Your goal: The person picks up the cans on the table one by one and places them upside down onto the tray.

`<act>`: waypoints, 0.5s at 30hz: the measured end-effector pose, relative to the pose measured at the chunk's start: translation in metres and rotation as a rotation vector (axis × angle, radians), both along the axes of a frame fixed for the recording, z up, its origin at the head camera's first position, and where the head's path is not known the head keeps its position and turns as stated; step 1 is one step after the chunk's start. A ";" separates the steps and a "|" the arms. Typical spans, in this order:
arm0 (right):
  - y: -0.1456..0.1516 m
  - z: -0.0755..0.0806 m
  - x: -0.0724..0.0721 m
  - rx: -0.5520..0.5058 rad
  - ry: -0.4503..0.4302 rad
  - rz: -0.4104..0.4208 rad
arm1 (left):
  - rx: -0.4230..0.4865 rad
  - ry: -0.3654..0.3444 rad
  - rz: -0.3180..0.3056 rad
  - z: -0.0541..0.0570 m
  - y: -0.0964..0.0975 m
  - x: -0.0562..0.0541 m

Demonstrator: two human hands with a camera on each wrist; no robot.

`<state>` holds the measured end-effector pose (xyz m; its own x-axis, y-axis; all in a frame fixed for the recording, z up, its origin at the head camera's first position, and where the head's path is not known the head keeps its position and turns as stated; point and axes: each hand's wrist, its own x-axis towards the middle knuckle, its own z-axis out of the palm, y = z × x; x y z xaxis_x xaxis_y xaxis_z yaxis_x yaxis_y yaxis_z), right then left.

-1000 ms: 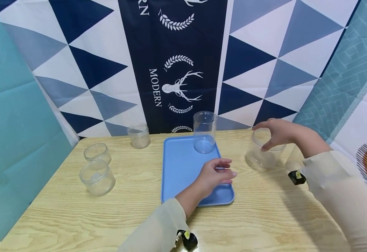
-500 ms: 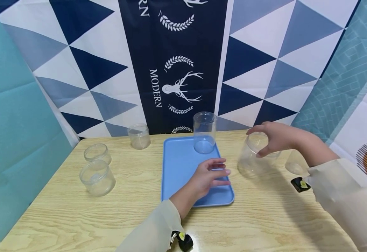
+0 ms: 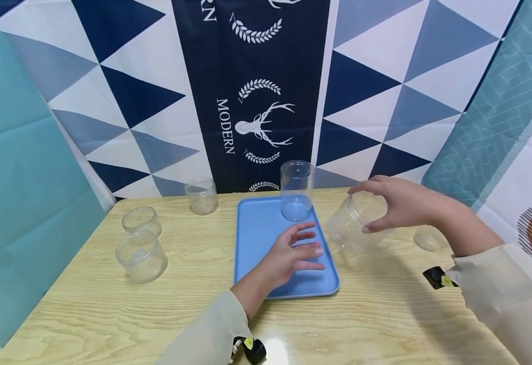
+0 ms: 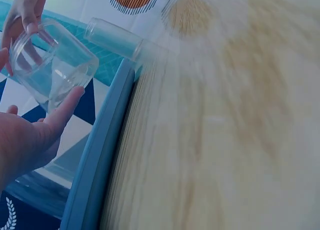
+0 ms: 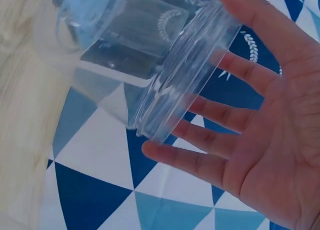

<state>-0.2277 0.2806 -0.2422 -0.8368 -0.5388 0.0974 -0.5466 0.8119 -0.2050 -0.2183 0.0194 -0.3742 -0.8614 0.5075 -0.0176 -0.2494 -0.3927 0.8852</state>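
Gripping tilted jar [image 3: 344, 223], right fingers [image 5: 210, 139], near tray edge [image 3: 333, 268]

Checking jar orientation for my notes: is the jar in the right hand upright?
No, in the head view the jar tilts in the right hand, its base toward the blue tray.

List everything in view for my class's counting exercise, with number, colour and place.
Table: one, pale wood, under tray
Tray: one, blue, mid-table
Tall jar: one, clear, tray's far right corner
Tilted jar: one, clear, held, right of tray
Small jar: one, clear, table's far left
Left-side jars: two, clear, left of tray
Partly hidden jar: one, clear, table's right
Patterned cloth: blue, white, black, behind table
Teal coverings: two, left and right
Sleeves: two, cream, both arms
Left hand: one, above tray
Right hand: one, gripping tilted jar
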 end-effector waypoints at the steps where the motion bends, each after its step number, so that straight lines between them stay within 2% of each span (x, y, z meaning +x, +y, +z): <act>1: 0.000 0.000 0.001 -0.012 0.007 0.003 | -0.001 0.009 -0.002 0.000 -0.002 0.000; 5: -0.001 -0.002 0.006 -0.088 0.010 0.023 | -0.026 0.061 -0.008 0.002 -0.011 0.002; 8: -0.002 -0.005 0.008 -0.173 -0.028 0.041 | -0.040 0.093 -0.014 0.005 -0.018 0.004; 15: -0.006 -0.016 0.010 -0.356 -0.068 0.103 | -0.037 0.129 -0.024 0.012 -0.027 0.007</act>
